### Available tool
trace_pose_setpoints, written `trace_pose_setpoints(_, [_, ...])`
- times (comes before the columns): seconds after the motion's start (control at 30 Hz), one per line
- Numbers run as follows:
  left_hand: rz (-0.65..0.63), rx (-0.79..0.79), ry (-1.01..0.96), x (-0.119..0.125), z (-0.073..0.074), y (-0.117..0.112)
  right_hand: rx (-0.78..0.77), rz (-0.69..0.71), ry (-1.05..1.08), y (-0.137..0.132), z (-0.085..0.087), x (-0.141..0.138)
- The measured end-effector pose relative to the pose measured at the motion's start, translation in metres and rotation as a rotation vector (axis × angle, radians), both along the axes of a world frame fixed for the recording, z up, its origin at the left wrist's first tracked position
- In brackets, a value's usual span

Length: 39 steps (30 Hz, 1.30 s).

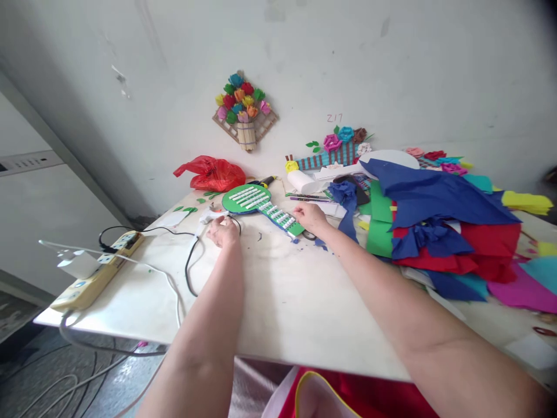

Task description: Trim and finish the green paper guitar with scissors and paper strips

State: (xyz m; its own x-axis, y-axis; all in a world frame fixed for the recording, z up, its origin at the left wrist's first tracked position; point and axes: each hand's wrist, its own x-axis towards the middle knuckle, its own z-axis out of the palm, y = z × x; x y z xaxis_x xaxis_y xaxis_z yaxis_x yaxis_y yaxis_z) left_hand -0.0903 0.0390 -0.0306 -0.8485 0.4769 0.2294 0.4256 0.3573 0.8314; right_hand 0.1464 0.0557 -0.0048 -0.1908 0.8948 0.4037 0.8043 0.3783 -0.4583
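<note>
A flat green paddle-shaped craft (247, 198) with a dark blue edge lies on the table, its round end to the left. Short white rolled strips run across its round part and down its long neck. My left hand (223, 231) is closed around what looks like a white glue gun (209, 215), low over the table by the round end. Above the tip of the neck, my right hand (310, 215) has its fingers pinched together; whatever they hold is too small to make out. A black tape roll (309, 235) sits partly under that hand.
A yellow power strip (98, 273) with cords lies at the left edge. Behind are a red plastic bag (217, 174) and pliers-like handles (266, 181). Coloured paper sheets (448, 197) pile up on the right. A paper-flower basket (246, 136) hangs on the wall.
</note>
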Motion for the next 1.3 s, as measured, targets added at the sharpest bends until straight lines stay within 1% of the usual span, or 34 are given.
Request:
trace_pose_setpoints(0.07, [0.06,-0.022,0.044,0.005,0.004,-0.001,0.001,-0.007,-0.003,0.002,-0.004,0.0])
trace_pose_setpoints(0.17, [0.068,-0.083,0.063,0.007,0.009,-0.001,0.008,-0.028,-0.006,0.004,-0.009,0.0])
trace_pose_setpoints(0.23, [0.019,-0.115,0.111,0.003,0.012,0.0,0.031,-0.03,-0.008,0.005,-0.011,0.0])
trace_pose_setpoints(0.3, [-0.047,-0.127,0.222,-0.004,0.013,0.002,0.06,-0.02,-0.04,0.003,-0.013,-0.003])
trace_pose_setpoints(0.37, [-0.118,-0.172,0.307,-0.012,0.014,0.003,0.08,0.001,-0.109,0.0,-0.014,-0.006])
trace_pose_setpoints(0.5, [-0.232,-0.277,0.369,-0.027,0.009,0.006,0.093,0.061,-0.258,-0.008,-0.019,-0.014])
trace_pose_setpoints(0.67, [-0.292,-0.276,0.495,-0.037,0.003,0.009,0.016,0.043,-0.351,-0.014,-0.024,-0.021])
trace_pose_setpoints(0.87, [-0.367,-0.338,0.564,-0.039,0.005,0.013,-0.017,-0.006,-0.373,-0.02,-0.024,-0.025])
trace_pose_setpoints(1.0, [-0.382,-0.382,0.609,-0.039,0.007,0.015,-0.001,-0.013,-0.379,-0.02,-0.025,-0.026])
trace_pose_setpoints(1.13, [-0.366,-0.41,0.628,-0.042,0.008,0.015,0.047,-0.007,-0.391,-0.018,-0.028,-0.027])
trace_pose_setpoints(1.3, [-0.342,-0.447,0.626,-0.06,0.009,0.007,0.104,0.018,-0.384,-0.017,-0.029,-0.028])
